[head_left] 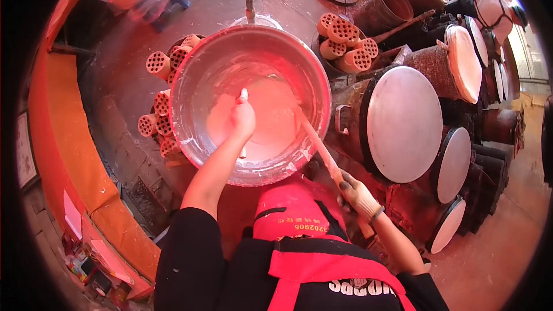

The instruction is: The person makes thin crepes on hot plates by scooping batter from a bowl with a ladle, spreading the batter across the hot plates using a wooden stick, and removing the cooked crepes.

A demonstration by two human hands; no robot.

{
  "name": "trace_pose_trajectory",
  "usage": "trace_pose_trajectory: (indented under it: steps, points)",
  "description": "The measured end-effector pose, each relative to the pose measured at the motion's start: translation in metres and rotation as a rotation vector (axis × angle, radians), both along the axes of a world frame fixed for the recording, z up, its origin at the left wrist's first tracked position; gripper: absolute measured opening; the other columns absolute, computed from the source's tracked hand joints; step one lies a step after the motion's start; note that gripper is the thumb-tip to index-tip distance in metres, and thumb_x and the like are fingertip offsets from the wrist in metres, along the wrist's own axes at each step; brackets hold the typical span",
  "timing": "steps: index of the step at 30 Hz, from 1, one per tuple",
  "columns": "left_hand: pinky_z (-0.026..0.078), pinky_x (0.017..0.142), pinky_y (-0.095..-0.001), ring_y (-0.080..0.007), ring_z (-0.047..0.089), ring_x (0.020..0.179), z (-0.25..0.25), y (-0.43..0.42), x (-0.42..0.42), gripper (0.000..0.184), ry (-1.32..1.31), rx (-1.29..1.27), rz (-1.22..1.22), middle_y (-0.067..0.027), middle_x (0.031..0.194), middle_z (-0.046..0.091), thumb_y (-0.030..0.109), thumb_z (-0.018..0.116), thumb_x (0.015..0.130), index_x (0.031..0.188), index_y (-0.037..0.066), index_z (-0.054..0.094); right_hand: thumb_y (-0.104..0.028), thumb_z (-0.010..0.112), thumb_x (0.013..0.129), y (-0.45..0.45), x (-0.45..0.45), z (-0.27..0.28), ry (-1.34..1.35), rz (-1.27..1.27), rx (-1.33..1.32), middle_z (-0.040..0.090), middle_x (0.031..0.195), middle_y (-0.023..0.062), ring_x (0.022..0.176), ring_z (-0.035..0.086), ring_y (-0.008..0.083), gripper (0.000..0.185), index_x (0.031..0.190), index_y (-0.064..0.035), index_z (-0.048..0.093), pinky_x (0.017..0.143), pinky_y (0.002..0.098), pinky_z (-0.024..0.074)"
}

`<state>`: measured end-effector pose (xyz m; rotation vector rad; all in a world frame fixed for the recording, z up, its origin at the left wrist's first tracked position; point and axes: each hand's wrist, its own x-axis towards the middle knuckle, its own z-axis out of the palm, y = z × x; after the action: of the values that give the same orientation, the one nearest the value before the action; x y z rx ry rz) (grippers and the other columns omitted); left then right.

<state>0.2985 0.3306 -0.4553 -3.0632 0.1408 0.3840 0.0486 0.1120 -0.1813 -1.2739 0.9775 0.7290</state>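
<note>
A large round metal basin (190, 75) stands in front of me, with a pale, smooth mixture (276, 118) in its bottom, tinted pink by red light. Over the mixture, my left hand (244, 118) is closed. A small white end pokes out above its fingers, and a pale piece shows below the forearm; what it grips I cannot make out. My right hand (358, 197), in a pale work glove with dark fingertips, is wrapped round a long wooden stick (322, 152). The stick slants over the basin's near right rim, its far end at the mixture.
Perforated coal briquettes (158, 64) are stacked left of the basin, and more briquettes (343, 31) at its right. Lidded drums (404, 124) crowd the right side. Beyond the basin is a vertical shaft (247, 0). An orange-sided counter (75, 121) curves along the left.
</note>
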Motion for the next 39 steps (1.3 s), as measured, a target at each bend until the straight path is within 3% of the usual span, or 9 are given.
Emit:
trace_pose_trajectory:
  steps: [3,7,9,13,19,26,32,35,39]
  points:
    - [0.05,0.042,-0.0352,-0.0248,0.064,0.057,-0.014,-0.008,-0.017,0.025,0.068,-0.054,-0.025,-0.0166,0.072,0.061,0.007,0.047,0.086,0.108,-0.005,0.045,-0.025,0.042,0.093,0.007,0.003,-0.023,-0.06,-0.005,0.09,0.048,0.056,0.0002,0.039,0.041,0.0076,0.047,0.139,-0.0195,0.034,0.035,0.0225,0.0318]
    - [0.042,0.033,-0.0277,-0.014,0.055,0.047,0.009,-0.025,-0.039,0.017,0.826,-0.843,0.44,-0.0073,0.064,0.053,0.001,0.046,0.085,0.1,-0.001,0.04,-0.023,0.043,0.095,0.009,-0.003,-0.033,-0.095,0.335,-0.15,0.048,0.057,0.0024,0.044,0.043,0.0086,0.049,0.142,-0.0181,0.028,0.038,0.0255,0.0343]
    - [0.034,0.03,-0.0207,-0.0079,0.041,0.04,0.006,-0.028,-0.05,0.009,1.409,-1.425,0.99,0.0001,0.057,0.041,0.003,0.046,0.087,0.088,0.004,0.037,-0.021,0.045,0.094,0.004,-0.029,-0.052,-0.314,0.58,-0.435,0.048,0.057,0.0079,0.046,0.046,0.0137,0.05,0.142,-0.0176,0.029,0.043,0.0307,0.0394]
    - [0.027,0.03,-0.0158,-0.0046,0.03,0.038,0.052,-0.037,-0.092,0.015,1.498,-1.821,1.18,0.0029,0.055,0.034,0.003,0.045,0.089,0.079,0.007,0.034,-0.015,0.045,0.09,0.006,-0.032,-0.005,-0.28,0.822,-0.582,0.058,0.072,0.0272,0.066,0.058,0.0429,0.055,0.141,-0.0164,0.025,0.06,0.0509,0.0429]
    - [0.033,0.034,-0.02,-0.0087,0.036,0.046,0.15,0.004,-0.121,0.021,1.491,-2.597,1.207,-0.0017,0.062,0.035,0.01,0.033,0.097,0.076,0.004,0.036,-0.012,0.046,0.085,-0.005,-0.07,0.022,-0.495,1.041,-0.686,0.06,0.08,0.0187,0.067,0.061,0.035,0.068,0.145,-0.0204,0.014,0.059,0.0478,0.0483]
    - [0.026,0.028,-0.0135,-0.0017,0.031,0.042,0.329,0.039,-0.137,0.016,0.902,-2.443,0.775,0.0021,0.061,0.033,0.008,0.043,0.094,0.08,0.007,0.036,-0.007,0.052,0.078,-0.055,-0.084,0.05,-0.956,1.097,-0.947,0.053,0.078,0.0129,0.06,0.058,0.0298,0.074,0.143,-0.0252,0.023,0.051,0.0429,0.0484]
    - [0.024,0.028,-0.014,-0.0007,0.03,0.038,0.48,0.056,-0.132,0.011,0.372,-1.872,0.447,0.0043,0.058,0.036,0.011,0.047,0.094,0.088,0.007,0.038,-0.011,0.057,0.076,-0.087,-0.048,0.081,-1.361,0.786,-1.233,0.053,0.082,0.0098,0.062,0.057,0.0278,0.058,0.131,-0.0277,0.047,0.052,0.0393,0.0469]
    - [0.025,0.028,-0.0149,-0.0008,0.032,0.038,0.474,0.073,-0.098,0.008,0.492,-1.648,0.506,0.0044,0.056,0.037,0.009,0.047,0.092,0.089,0.007,0.039,-0.01,0.057,0.075,-0.07,-0.036,0.078,-1.347,0.711,-1.216,0.052,0.084,0.0102,0.064,0.057,0.0279,0.063,0.133,-0.0294,0.044,0.054,0.0394,0.0471]
    - [0.032,0.031,-0.0144,-0.003,0.037,0.042,0.425,0.088,-0.054,0.006,1.069,-2.009,1.096,0.0011,0.06,0.039,0.004,0.043,0.09,0.086,0.003,0.039,-0.008,0.056,0.078,-0.056,-0.034,0.025,-1.245,0.757,-1.297,0.054,0.085,0.0114,0.062,0.058,0.0303,0.06,0.132,-0.0304,0.044,0.053,0.0398,0.0482]
